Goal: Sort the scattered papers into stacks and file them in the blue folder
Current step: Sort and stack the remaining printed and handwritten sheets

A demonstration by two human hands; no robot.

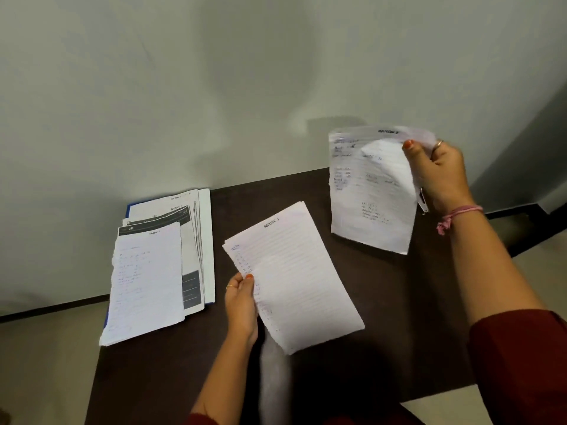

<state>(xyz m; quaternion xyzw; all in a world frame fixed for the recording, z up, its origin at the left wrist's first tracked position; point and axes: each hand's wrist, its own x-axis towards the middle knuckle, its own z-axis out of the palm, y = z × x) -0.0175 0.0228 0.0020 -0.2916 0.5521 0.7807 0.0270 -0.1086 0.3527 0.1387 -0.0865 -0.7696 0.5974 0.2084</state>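
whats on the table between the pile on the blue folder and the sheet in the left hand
Nothing: the head view shows only bare dark table between the pile on the blue folder and the sheet held by the left hand.

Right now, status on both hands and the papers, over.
Left hand grips lined sheets above the table. Right hand holds written sheets raised. Stack lies on blue folder, left. Nothing in the way.

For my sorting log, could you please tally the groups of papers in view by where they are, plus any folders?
Papers held in left hand: 1 bunch
Papers held in right hand: 1 bunch
Pile on table: 1
Blue folder, under pile: 1
Total: 4
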